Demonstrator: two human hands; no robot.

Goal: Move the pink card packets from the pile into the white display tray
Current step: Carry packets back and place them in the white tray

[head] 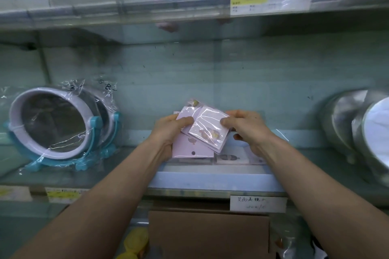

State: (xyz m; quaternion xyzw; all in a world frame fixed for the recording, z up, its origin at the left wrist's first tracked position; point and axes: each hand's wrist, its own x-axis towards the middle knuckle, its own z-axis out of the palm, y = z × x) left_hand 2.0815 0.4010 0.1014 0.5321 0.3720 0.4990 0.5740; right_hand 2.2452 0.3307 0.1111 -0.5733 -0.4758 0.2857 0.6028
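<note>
My left hand [169, 129] grips a fanned stack of pink card packets [189, 145] and my right hand [247, 127] pinches the top packet [209, 130] between curled fingers [228, 121], just above the white display tray [210, 182] beneath them; mid-transfer, I reckon, with lowering them flat into it next

Forearms outstretched; left hand [168, 130] and right hand [250, 130] side by side, fingers [228, 121] pinching pink card packets [208, 132]
</note>
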